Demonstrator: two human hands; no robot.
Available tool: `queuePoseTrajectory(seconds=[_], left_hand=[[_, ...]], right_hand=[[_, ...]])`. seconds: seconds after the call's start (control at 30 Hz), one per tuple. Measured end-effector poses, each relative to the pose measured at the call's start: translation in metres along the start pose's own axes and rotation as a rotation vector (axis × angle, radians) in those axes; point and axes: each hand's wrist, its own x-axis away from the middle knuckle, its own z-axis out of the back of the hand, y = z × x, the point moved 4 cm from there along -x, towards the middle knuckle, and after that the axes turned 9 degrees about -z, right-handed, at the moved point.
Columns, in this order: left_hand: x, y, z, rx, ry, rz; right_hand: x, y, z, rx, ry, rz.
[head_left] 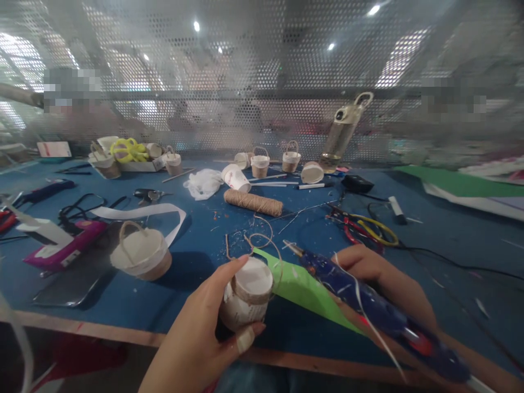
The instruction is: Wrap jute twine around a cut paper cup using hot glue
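My left hand [208, 322] is closed around a small white paper cup [248, 305]. Brown twine circles the cup below its rim, and a loose strand of twine [266, 240] curls away on the table. In my right hand [380, 284] is a blue pen-shaped hot glue gun [356, 295], its metal tip pointing up and left, apart from the cup. White glue strings hang across the tool. Beneath it lies a bright green paper strip [303, 289]. Farther back rests a twine roll [254, 202].
A handled twine-and-paper basket [143, 254] stands left, near a dark phone [73, 284] and purple box [65, 245]. Small baskets [260, 166] line the back beside a tilted bottle [344, 128]. Scissors, pliers [352, 229] and a black cable [454, 261] lie to the right.
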Motion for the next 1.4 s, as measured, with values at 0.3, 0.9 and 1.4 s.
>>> queuePoseTrajectory(seconds=[0.3, 0.9, 1.4], left_hand=[[0.003, -0.005, 0.004, 0.017, -0.016, 0.089], [-0.012, -0.011, 0.01, -0.034, -0.045, 0.083], [-0.013, -0.008, 0.008, -0.048, -0.038, 0.061]], right_hand=[[-0.016, -0.009, -0.006, -0.151, -0.139, 0.161], [-0.006, -0.001, -0.026, 0.242, -0.19, 0.082], [-0.005, -0.005, -0.027, 0.364, -0.169, 0.098]])
